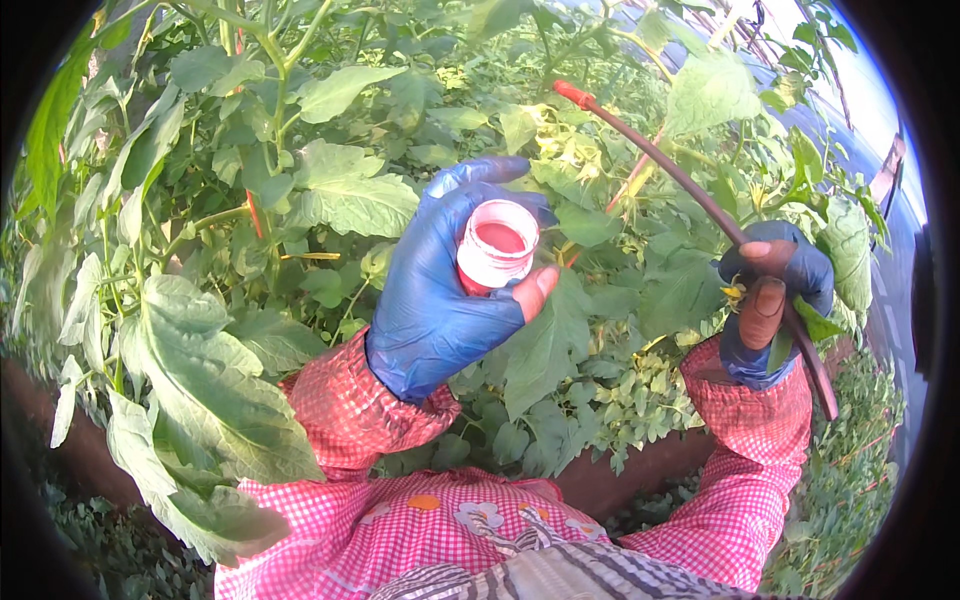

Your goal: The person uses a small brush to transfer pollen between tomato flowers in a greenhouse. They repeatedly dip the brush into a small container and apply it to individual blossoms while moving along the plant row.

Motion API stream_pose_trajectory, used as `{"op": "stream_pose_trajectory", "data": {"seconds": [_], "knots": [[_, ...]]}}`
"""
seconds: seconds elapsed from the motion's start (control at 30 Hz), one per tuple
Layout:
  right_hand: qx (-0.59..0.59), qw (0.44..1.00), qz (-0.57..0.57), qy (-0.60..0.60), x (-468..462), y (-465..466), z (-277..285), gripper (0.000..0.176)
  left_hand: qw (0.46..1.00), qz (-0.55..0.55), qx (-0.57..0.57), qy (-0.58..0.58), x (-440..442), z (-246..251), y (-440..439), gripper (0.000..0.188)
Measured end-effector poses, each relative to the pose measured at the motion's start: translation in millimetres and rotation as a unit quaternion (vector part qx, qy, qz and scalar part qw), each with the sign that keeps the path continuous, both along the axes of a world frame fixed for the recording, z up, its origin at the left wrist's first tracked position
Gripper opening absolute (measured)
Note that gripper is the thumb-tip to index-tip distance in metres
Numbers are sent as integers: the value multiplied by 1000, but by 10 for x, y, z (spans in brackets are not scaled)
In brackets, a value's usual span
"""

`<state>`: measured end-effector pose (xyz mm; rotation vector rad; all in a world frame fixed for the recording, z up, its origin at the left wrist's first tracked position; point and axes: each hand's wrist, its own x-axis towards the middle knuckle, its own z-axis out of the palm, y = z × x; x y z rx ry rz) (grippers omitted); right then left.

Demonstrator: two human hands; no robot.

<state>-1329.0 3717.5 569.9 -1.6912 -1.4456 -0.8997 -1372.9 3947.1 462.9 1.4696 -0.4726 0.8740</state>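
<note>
My left hand (450,277), in a blue glove with the thumb tip bare, holds a small open white jar (498,244) near the middle of the view. Pinkish-red contents show inside the jar. At the right, my right hand (776,292), in a blue glove with thumb and a fingertip bare, grips a thin brown stick (667,161). The stick slants up to the left and ends in a red tip (574,95) above and right of the jar. A small yellow flower (733,292) and a green leaf (816,322) lie against the right hand.
Tomato-like plants surround both hands. A large leaf (217,390) hangs at the left, overlapping my left sleeve. Clusters of yellow flowers (574,150) stand below the red tip. A red string (254,214) runs among the stems. Plastic sheeting (892,285) slopes along the right.
</note>
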Motion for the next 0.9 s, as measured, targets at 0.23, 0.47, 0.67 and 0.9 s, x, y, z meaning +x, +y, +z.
{"op": "stream_pose_trajectory", "data": {"seconds": [0.23,0.47,0.67,0.9], "knots": [[-20,995,-84,51,96,88,128,21,965,-178,-145,127,376,73,-17,75],[-25,997,-71,27,115,157,158,22,970,-184,-138,77,475,61,-37,70],[-37,993,-89,68,82,136,150,27,972,-173,-131,95,475,30,-58,62],[-51,992,-84,76,80,128,148,29,972,-170,-132,94,497,29,-62,57]]}}
